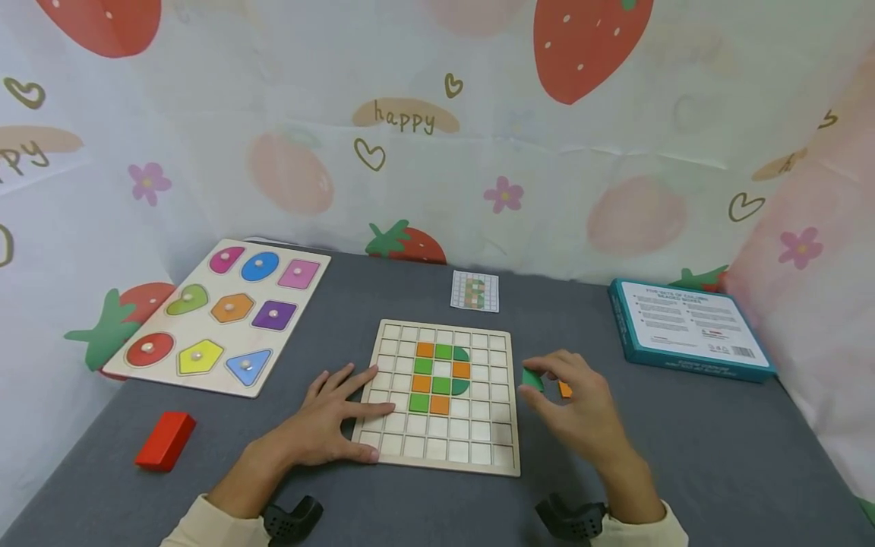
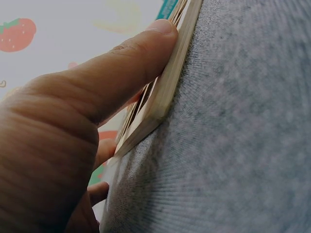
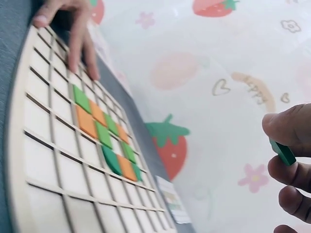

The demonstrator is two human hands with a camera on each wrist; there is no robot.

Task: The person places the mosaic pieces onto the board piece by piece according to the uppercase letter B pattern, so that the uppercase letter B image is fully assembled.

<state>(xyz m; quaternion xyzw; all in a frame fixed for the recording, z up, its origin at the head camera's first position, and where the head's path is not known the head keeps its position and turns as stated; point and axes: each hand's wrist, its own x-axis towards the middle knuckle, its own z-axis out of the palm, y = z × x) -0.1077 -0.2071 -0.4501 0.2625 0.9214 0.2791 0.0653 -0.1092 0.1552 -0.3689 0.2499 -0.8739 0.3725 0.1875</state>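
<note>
A wooden grid board (image 1: 506,433) lies on the dark cloth, with orange and green square tiles and two dark green rounded tiles (image 1: 461,387) set around one bare cell. My left hand (image 1: 326,422) rests with spread fingers across the board's left side; its thumb touches the near left corner, seen closely in the left wrist view. Just off the board's right edge, my right hand (image 1: 581,410) pinches a green tile (image 3: 283,151) between thumb and forefinger. An orange tile (image 1: 564,389) on the cloth is partly covered by that hand.
Behind the board lies a pattern card (image 1: 475,292). A shape puzzle board (image 1: 225,319) is at the far left, with a red block (image 1: 165,441) in front of it. A teal box (image 1: 690,327) stands back right, near the printed cloth wall (image 1: 424,182).
</note>
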